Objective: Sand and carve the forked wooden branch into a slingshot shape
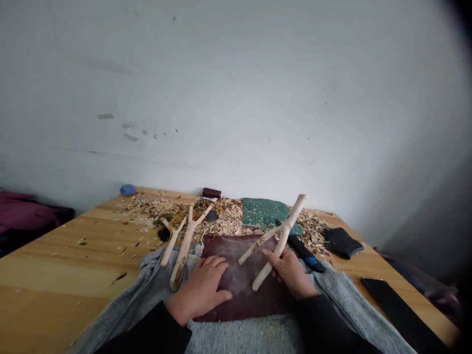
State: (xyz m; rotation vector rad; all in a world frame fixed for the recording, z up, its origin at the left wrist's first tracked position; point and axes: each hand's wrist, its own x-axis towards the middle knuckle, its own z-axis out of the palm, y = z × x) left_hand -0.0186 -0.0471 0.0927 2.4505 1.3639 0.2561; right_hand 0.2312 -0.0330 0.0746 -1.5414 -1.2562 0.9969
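Note:
My right hand grips a peeled, Y-shaped forked stick by one of its prongs, with the thick end pointing up and away. Under it lies a dark red sheet dusted with pale powder; it looks like sandpaper. My left hand rests flat on the sheet's left side, fingers stretched out and holding nothing. Just beyond that hand, a larger forked stick and a smaller forked stick lie side by side on a grey cloth.
Wood shavings cover the table's back. Among them are a green sheet, a dark thread spool and a black-and-blue handled tool. A blue ball sits back left. At right are a black folded piece and a dark phone-like slab.

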